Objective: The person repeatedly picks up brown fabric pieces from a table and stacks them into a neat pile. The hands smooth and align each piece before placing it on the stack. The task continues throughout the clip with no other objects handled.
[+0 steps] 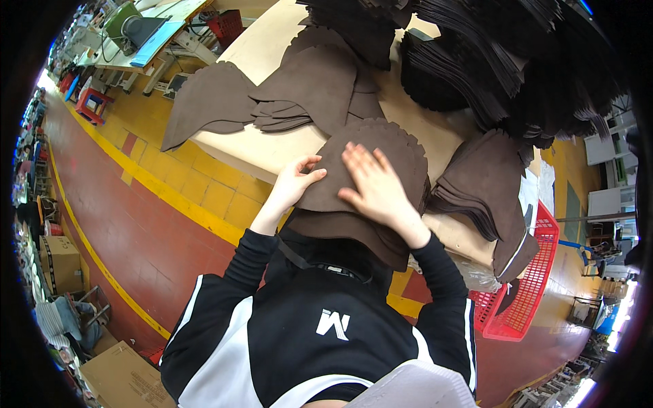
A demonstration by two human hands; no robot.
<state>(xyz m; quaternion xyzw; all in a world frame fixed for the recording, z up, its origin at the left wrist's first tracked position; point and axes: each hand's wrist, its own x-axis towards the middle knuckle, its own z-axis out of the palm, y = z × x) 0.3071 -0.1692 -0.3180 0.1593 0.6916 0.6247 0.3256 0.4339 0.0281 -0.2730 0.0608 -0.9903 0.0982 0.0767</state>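
A rounded dark brown cut piece of sheet material (340, 153) with a notched far edge lies on top of a stack at the table's near edge. My right hand (374, 183) rests flat on it with fingers stretched out. At the piece's left edge is my left hand (297, 182), its fingers slightly bent and the thumb apart from them, holding nothing visible. Below the top piece, more brown pieces (347, 228) hang over the table edge toward my lap.
Fanned brown pieces (309, 85) lie farther back on the pale table (272, 144). Dark stacks (469, 68) rise at the far right, with another brown pile (476, 180) nearer. A red plastic basket (547, 265) stands right of the table. Cardboard boxes (126, 374) sit on the left.
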